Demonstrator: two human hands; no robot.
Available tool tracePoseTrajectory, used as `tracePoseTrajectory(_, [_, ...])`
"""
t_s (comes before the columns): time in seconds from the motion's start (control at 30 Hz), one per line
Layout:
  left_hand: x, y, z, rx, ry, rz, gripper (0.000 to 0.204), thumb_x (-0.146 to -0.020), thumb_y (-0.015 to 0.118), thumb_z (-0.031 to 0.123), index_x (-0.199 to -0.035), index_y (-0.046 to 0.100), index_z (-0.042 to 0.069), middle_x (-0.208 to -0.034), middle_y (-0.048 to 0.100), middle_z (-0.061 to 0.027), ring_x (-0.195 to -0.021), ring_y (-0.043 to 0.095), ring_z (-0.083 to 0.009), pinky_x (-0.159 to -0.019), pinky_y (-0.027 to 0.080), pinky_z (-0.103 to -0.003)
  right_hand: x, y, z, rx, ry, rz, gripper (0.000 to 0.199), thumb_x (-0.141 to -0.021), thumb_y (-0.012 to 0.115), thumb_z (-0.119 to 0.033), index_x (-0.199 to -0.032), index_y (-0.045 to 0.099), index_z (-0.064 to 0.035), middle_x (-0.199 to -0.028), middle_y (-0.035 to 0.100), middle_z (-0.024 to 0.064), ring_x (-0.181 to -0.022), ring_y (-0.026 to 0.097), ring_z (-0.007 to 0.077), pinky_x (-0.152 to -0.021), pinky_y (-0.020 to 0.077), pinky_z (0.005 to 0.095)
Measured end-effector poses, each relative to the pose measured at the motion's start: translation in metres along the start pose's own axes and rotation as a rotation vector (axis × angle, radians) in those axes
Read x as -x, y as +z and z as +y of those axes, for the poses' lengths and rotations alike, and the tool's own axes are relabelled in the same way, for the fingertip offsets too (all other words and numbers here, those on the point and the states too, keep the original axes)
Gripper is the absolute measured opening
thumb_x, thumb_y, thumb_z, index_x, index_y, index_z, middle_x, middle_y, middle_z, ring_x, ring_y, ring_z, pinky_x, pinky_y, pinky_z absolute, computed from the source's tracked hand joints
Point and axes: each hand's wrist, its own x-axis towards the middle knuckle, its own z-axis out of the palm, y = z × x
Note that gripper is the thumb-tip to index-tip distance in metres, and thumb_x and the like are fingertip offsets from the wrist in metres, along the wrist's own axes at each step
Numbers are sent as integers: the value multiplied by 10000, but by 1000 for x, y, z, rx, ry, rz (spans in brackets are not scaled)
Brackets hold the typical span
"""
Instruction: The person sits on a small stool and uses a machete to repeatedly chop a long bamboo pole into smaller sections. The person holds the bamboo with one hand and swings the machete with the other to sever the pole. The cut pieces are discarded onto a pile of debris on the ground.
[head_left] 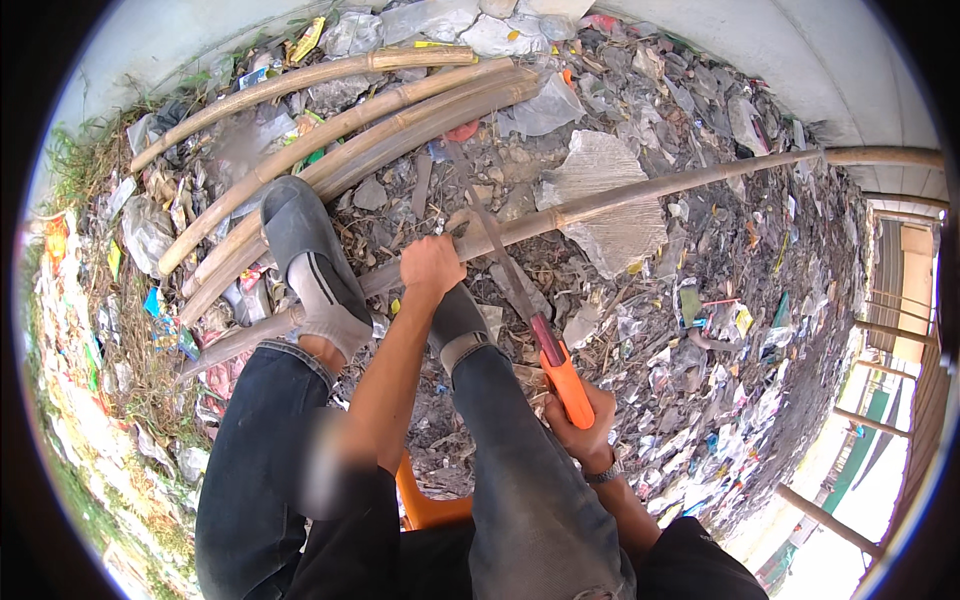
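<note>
Under the left hand [432,265], in its curled clasp: long bamboo pole [600,205], running out to both sides. Just right of this grip: saw [522,295], blade [507,265] crossing pole, orange handle [568,385] wrapped by right hand [590,425]. Farther right: broken slab [600,160] beneath pole. Beyond grip, leftward: shorter bamboo lengths [400,122].

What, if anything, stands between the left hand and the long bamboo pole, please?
Nothing visible does: the left hand grips the long bamboo pole, and the saw in the right hand crosses it farther right.
</note>
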Motion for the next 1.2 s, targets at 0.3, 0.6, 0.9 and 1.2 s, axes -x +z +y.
tracePoseTrajectory(0.3, [8,7,2,18,-15,124,227,-781,670,227,-933,755,81,-927,776,-176,-879,768,-361,-804,614,-468,17,-9,2,-35,104,16,112,-853,691,-38,-930,697,43,-658,599,38,-594,551,70,-553,467,275])
tracePoseTrajectory(0.6, [6,8,5,-1,-23,89,237,-806,638,196,-979,746,74,-953,774,-181,-885,768,-359,-807,610,-473,40,-18,-9,40,127,8,143,-895,728,-103,-845,667,17,-622,570,58,-541,531,109,-524,434,301])
tracePoseTrajectory(0.9, [5,7,5,-5,-16,100,295,-765,715,273,-975,741,67,-923,769,-178,-857,753,-380,-793,603,-480,67,-42,-28,87,179,6,139,-897,750,-118,-877,695,7,-617,609,75,-522,595,137,-519,459,326])
tracePoseTrajectory(1.2, [15,16,12,-24,-25,66,335,-740,699,281,-1005,770,89,-921,773,-182,-871,754,-376,-805,603,-473,-21,15,24,-58,81,106,169,-943,716,-104,-838,690,26,-624,575,16,-558,493,54,-508,409,281])
